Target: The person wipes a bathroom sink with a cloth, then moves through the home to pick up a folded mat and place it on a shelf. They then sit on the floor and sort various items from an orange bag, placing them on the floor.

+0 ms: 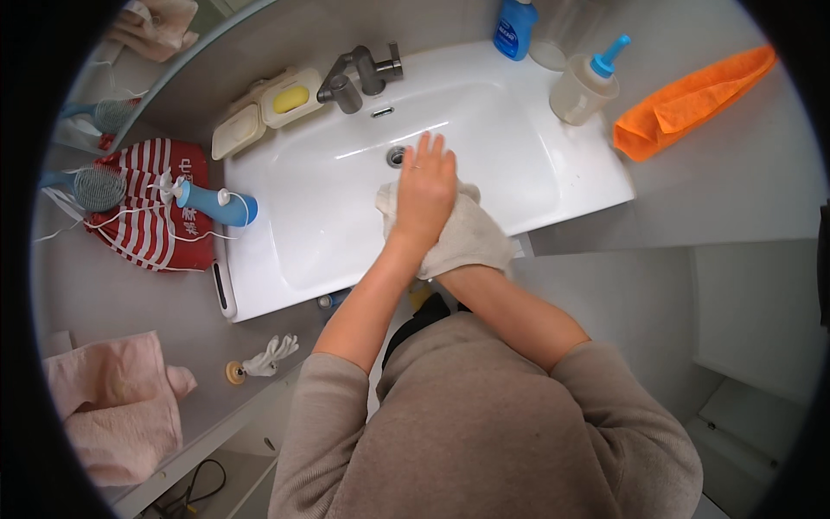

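My left hand (426, 188) lies palm down on a cream towel (470, 240), its fingers stretched out towards the drain. A ring shows on one finger. The towel drapes over my right hand, which is hidden; only the right wrist comes out below its lower edge. Both hands are over the front part of a white washbasin (311, 227). Beyond my left fingertips sits the metal drain (396, 156). A dark grey faucet (366, 71) stands at the basin's back edge.
A soap box (275, 120) holding yellow soap (290, 100) sits back left. A blue bottle (224, 204) and red striped drawstring bag (152, 227) are on the left. At right are a blue detergent bottle (515, 29), a cup (577, 97) and an orange cloth (694, 104). A pink towel (123, 415) hangs lower left.
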Demonstrator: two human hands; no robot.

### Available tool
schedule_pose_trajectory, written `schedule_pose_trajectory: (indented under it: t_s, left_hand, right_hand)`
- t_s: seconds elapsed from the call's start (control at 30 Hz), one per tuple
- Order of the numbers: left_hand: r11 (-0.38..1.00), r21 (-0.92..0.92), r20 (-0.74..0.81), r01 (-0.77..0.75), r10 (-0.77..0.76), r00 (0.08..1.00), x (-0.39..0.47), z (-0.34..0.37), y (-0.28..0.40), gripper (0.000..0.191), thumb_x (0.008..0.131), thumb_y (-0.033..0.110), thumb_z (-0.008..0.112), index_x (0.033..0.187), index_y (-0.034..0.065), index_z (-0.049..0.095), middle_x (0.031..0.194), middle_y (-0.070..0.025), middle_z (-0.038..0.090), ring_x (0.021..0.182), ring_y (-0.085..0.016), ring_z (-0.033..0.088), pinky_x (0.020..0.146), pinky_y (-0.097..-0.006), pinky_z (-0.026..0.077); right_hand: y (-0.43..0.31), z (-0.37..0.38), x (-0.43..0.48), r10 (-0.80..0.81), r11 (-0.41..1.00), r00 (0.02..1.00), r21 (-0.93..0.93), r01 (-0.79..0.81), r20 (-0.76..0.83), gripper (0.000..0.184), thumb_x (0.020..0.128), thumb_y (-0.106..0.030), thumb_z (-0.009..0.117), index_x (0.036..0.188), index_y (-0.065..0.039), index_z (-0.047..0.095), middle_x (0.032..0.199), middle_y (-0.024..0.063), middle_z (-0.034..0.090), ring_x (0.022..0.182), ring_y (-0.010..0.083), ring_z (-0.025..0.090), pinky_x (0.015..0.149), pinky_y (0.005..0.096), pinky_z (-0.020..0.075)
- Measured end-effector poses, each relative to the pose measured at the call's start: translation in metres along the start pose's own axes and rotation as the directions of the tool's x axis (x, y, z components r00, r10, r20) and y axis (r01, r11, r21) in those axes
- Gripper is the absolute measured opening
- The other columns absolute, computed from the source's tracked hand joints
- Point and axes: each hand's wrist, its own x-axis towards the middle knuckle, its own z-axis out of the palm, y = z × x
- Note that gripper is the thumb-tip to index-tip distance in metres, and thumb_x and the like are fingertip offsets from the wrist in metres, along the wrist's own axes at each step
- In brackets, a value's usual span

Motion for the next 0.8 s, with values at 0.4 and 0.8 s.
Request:
schedule_pose_trajectory:
  t_s: [0.4, 0.8]
  left_hand:
    - [0.867, -0.482, 0.248, 0.128, -0.006, 0.969, -0.007, -0.042, 0.029, 0.048, 0.080, 0.014, 0.061, 0.123, -0.0022, 0.047, 0.135, -0.0201, 0.043, 0.128, -0.032, 0.040, 0.103, -0.0429, 0.037]
    - [-0.795, -0.541, 0.772, 0.274, -0.339, 0.538, -0.038, -0.065, 0.016, 0.055, 0.092, 0.004, 0.047, 0.142, 0.0001, 0.025, 0.148, -0.0073, 0.029, 0.131, -0.015, 0.037, 0.097, -0.0242, 0.044]
  right_hand:
    - [0.070, 0.008, 0.019, -0.083, 0.816, 0.970, 0.574, -0.066, 0.230, 0.041, 0.093, -0.033, 0.042, 0.124, -0.007, 0.044, 0.125, 0.0141, 0.049, 0.114, 0.0287, 0.048, 0.097, 0.0356, 0.0392]
    - [0.031, 0.024, 0.047, 0.053, -0.289, 0.910, 0.878, -0.381, 0.412, 0.020, 0.094, -0.026, 0.050, 0.104, -0.009, 0.053, 0.100, 0.0051, 0.057, 0.091, 0.0154, 0.056, 0.079, 0.0282, 0.0487]
